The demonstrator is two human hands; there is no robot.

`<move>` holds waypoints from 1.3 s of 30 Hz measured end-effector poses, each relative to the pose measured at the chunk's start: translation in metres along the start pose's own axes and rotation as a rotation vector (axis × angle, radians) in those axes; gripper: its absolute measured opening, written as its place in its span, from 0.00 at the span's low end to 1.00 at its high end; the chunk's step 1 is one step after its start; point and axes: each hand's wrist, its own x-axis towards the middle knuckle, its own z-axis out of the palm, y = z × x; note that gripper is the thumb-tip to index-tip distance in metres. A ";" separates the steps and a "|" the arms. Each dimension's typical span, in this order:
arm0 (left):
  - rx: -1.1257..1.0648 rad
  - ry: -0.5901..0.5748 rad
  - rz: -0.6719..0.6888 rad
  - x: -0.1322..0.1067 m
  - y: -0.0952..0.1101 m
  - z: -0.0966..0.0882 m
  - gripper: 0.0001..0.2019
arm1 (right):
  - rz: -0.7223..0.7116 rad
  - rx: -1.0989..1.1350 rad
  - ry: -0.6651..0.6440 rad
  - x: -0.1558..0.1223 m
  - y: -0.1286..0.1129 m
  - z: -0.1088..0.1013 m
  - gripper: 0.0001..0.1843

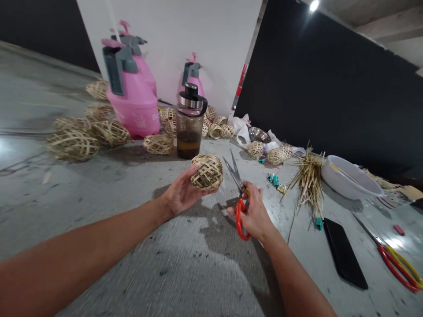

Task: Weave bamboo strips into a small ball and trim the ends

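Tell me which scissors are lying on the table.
The loose scissors, right of the black phone; the other pair, blades open, is in the right hand.

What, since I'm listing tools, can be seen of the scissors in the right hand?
The scissors have slender, metallic-looking silver blades, parted in a narrow V, and a red handle loop; a bit of yellow shows at the grip. Held in the right hand, they point away from the person, just right of the woven ball, apparently without touching it.
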 end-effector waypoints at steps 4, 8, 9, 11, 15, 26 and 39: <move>-0.003 -0.017 0.005 -0.001 -0.001 0.000 0.12 | -0.009 -0.016 -0.023 -0.001 -0.007 -0.004 0.27; -0.004 -0.063 -0.016 -0.001 -0.004 -0.002 0.13 | -0.036 -0.006 -0.032 0.000 -0.010 -0.005 0.19; 0.001 -0.088 -0.018 -0.001 -0.005 -0.003 0.14 | -0.041 -0.011 -0.034 0.000 -0.011 -0.005 0.18; 0.020 -0.141 -0.014 -0.001 -0.008 -0.006 0.16 | -0.041 -0.020 -0.030 0.000 -0.012 -0.004 0.17; 0.061 -0.208 -0.018 -0.001 -0.010 -0.010 0.19 | -0.040 -0.054 -0.003 -0.001 -0.013 0.000 0.15; 0.027 -0.188 -0.046 -0.007 -0.008 0.004 0.16 | -0.021 -0.239 0.010 0.000 -0.007 0.003 0.12; 0.115 -0.242 -0.055 -0.003 -0.011 -0.008 0.20 | 0.235 -0.289 -0.046 0.007 0.013 -0.004 0.13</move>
